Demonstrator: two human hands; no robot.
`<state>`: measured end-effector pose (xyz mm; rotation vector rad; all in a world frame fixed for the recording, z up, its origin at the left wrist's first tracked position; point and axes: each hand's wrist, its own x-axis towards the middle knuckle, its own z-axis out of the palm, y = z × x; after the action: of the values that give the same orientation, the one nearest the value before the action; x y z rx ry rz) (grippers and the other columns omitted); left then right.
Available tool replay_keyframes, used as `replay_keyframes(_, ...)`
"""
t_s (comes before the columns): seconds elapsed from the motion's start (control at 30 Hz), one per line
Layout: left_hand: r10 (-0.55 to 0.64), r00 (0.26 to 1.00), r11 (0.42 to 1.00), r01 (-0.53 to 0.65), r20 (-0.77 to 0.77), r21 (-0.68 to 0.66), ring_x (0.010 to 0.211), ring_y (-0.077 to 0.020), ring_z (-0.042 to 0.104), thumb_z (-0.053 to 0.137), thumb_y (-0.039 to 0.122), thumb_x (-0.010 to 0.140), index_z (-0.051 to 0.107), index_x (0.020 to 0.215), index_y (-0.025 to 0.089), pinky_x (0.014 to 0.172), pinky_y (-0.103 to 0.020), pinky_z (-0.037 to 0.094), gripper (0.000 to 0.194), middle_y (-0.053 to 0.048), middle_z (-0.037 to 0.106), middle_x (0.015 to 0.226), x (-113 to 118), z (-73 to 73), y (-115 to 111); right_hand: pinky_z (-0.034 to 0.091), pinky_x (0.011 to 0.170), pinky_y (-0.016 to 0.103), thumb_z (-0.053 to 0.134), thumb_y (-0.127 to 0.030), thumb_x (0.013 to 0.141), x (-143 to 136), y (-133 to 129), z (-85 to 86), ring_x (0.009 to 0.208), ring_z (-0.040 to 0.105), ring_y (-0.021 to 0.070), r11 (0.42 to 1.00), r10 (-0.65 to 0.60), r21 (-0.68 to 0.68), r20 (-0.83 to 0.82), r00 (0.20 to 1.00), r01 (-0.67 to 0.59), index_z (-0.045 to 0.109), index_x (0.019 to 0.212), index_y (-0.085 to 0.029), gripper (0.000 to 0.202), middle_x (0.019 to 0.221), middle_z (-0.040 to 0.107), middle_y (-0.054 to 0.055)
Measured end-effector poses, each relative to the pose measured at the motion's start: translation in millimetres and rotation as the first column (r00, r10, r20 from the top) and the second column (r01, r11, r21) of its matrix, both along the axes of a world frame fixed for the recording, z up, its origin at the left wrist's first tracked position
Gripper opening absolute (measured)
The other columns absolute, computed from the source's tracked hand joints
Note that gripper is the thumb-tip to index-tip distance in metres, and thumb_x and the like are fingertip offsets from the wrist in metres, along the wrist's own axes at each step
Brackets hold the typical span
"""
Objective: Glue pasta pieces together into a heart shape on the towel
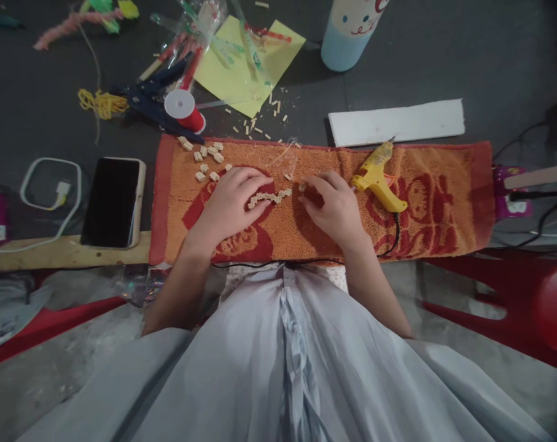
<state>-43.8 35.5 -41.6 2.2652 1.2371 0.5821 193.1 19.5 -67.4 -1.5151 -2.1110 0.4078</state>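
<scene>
On the orange and red towel (296, 239) lies a wavy chain of small pale wooden pieces (278, 196). My left hand (229, 205) curls around its left part, thumb along the near side and fingers arched over the far side. Just right of the chain's free end, my right hand (336, 209) pinches a small pale piece (302, 187) between thumb and fingertips. Between the hands, slightly farther away, sits a loose pale bit (288, 176). Several small pale clusters (204, 161) rest beyond my left hand. A yellow glue gun (377, 178) lies right of my right hand.
A phone (112, 202) and white cable (48, 161) are at left. Behind the towel are a red thread spool (186, 110), dark blue pliers (153, 98), yellow paper (227, 67), scattered bits (255, 127), a white strip (398, 123) and a bottle (347, 37).
</scene>
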Motion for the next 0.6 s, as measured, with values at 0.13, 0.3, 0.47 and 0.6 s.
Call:
replay_keyframes(0.13, 0.064, 0.998, 0.997, -0.064, -0.013, 0.036, 0.115, -0.0245, 0.054, 0.057, 0.033, 0.09, 0.061, 0.12, 0.023, 0.105, -0.041, 0.04, 0.032, -0.008, 0.06, 0.119, -11, -0.2, -9, 0.053, 0.082, 0.042, 0.057, -0.023, 0.086, 1, 3, -2.2, 0.092, 0.061, 0.026, 1.0, -0.012, -0.007, -0.015, 1.0, 0.011, 0.067, 0.108, -0.02, 0.024, 0.103, 0.063, 0.011)
replay_keyframes(0.3, 0.14, 0.99, 0.987, -0.141, 0.025, 0.073, 0.112, -0.0233, 0.056, 0.056, 0.03, 0.09, 0.061, 0.118, 0.023, 0.102, -0.04, 0.042, 0.029, -0.007, 0.063, 0.114, -19, -10.1, -23, 0.053, 0.08, 0.041, 0.058, -0.024, 0.086, 0, 6, -0.7, 0.086, 0.06, 0.0251, 1.0, 0.005, -0.016, 0.008, 1.0, -0.005, 0.067, 0.098, -0.019, 0.016, 0.096, 0.065, 0.011)
replay_keyframes(0.47, 0.209, 0.977, 0.974, -0.213, 0.049, 0.081, 0.109, -0.0233, 0.057, 0.054, 0.029, 0.092, 0.063, 0.114, 0.026, 0.101, -0.041, 0.042, 0.024, -0.006, 0.064, 0.11, -21, -18.6, -36, 0.051, 0.08, 0.043, 0.058, -0.026, 0.086, 1, 3, 7.7, 0.087, 0.059, 0.0262, 0.999, 0.053, -0.011, 0.045, 0.998, -0.052, 0.067, 0.093, -0.02, 0.013, 0.089, 0.064, 0.009)
replay_keyframes(0.6, 0.203, 0.979, 0.977, -0.205, 0.032, 0.066, 0.108, -0.0234, 0.057, 0.054, 0.032, 0.094, 0.063, 0.118, 0.025, 0.1, -0.041, 0.043, 0.027, -0.007, 0.064, 0.11, -23, -22.6, -38, 0.051, 0.085, 0.044, 0.063, -0.031, 0.085, -2, 2, 14.1, 0.094, 0.058, 0.0277, 0.996, 0.091, -0.01, 0.052, 0.994, -0.091, 0.065, 0.113, -0.02, 0.03, 0.1, 0.064, 0.011)
